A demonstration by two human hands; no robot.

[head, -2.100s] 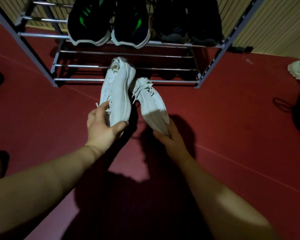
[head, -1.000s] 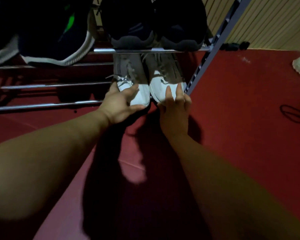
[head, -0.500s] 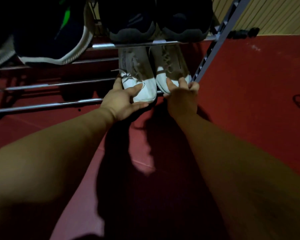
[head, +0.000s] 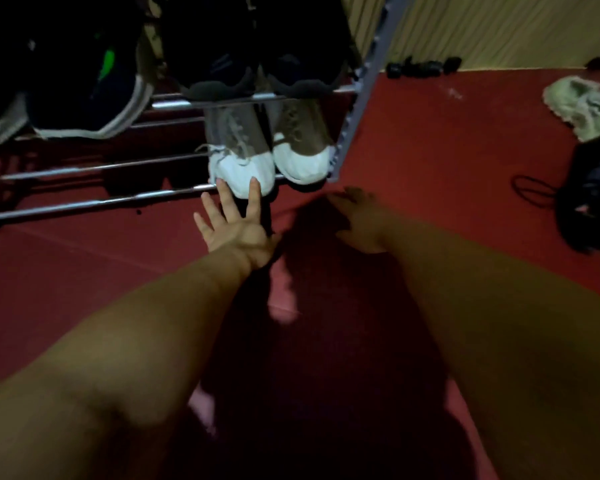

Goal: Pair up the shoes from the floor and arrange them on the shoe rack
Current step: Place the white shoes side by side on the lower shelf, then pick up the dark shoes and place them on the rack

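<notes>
White pair (head: 243, 174) side by side on lower bars of metal shoe rack (head: 84, 202), at its right end, white ends over front bar. Dark pairs (head: 222, 64) on tier above. Pale shoe (head: 582, 105) loose on red floor (head: 430, 150), well apart at right.

Red floor (head: 430, 150) w/ beige ribbed wall (head: 499, 26) behind. Black bag (head: 589, 209) on floor at far rt, thin black cord (head: 529, 192) looped just beside it. Small dark bits (head: 416, 69) along wall base.

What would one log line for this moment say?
white pair on rack's lower shelf | left hand open, fingertips at one heel | right hand empty, clear of shoes | pale shoe on floor
</notes>
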